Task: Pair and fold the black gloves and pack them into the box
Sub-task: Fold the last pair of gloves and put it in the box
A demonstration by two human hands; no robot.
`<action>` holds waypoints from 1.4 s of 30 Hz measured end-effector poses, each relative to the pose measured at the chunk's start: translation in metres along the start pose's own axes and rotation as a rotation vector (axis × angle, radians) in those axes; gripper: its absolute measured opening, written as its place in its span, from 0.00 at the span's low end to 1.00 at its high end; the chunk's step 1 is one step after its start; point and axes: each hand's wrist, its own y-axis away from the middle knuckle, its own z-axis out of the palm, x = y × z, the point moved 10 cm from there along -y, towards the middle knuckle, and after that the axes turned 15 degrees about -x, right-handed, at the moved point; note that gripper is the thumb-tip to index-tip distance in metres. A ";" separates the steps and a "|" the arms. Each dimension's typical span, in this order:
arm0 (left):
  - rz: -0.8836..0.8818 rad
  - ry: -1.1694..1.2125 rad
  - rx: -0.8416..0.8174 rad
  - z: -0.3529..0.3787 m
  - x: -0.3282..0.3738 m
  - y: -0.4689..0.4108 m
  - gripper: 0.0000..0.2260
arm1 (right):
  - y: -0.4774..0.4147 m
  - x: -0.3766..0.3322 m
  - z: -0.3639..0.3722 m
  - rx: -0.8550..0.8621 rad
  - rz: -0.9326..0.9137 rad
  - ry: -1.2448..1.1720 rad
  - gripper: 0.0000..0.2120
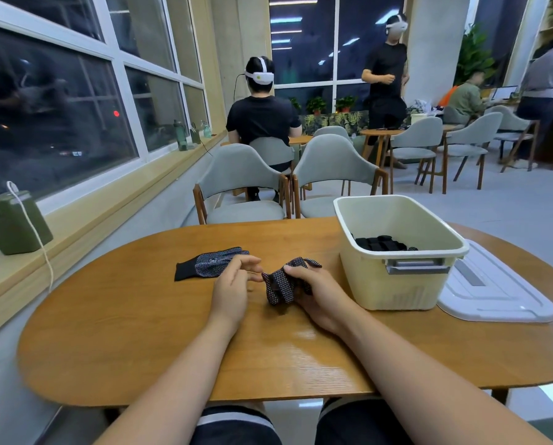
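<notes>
- The person's two bare forearms reach over the near edge of the wooden table (140, 332)
- The right hand (315, 292) lies palm-up on the table, thumb and fingers curled round a crumpled black glove (280, 284) with pale dots
- The left hand (231, 284) rests on its edge just left of that glove, fingers relaxed and loosely bent, tips beside the glove's edge; whether they touch it cannot be told
- A second dotted glove (209, 266) lies flat on the table just behind the left hand
- To the right stands a cream box (397, 284), folded black gloves (381, 244) in its bottom
- A white lid (493, 293) lies flat beside the box, on its right
- Two grey chairs (243, 181) stand behind the table
- Further off, people wearing headsets sit and stand
</notes>
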 end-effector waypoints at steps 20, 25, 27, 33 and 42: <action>-0.221 0.528 -0.461 0.045 -0.009 0.019 0.22 | 0.008 0.022 0.009 -0.108 0.236 -0.328 0.10; -0.236 0.683 -0.411 0.040 -0.016 0.016 0.26 | 0.004 0.016 -0.007 0.016 0.168 -0.363 0.13; -0.242 0.749 -0.399 0.039 -0.017 0.015 0.26 | 0.003 0.016 -0.014 0.046 0.140 -0.402 0.16; -0.196 0.791 -0.282 0.023 -0.016 0.010 0.24 | 0.002 0.008 -0.033 0.190 0.054 -0.290 0.21; -0.129 0.818 -0.155 0.004 -0.023 0.005 0.24 | 0.004 -0.010 -0.047 0.311 -0.106 -0.011 0.21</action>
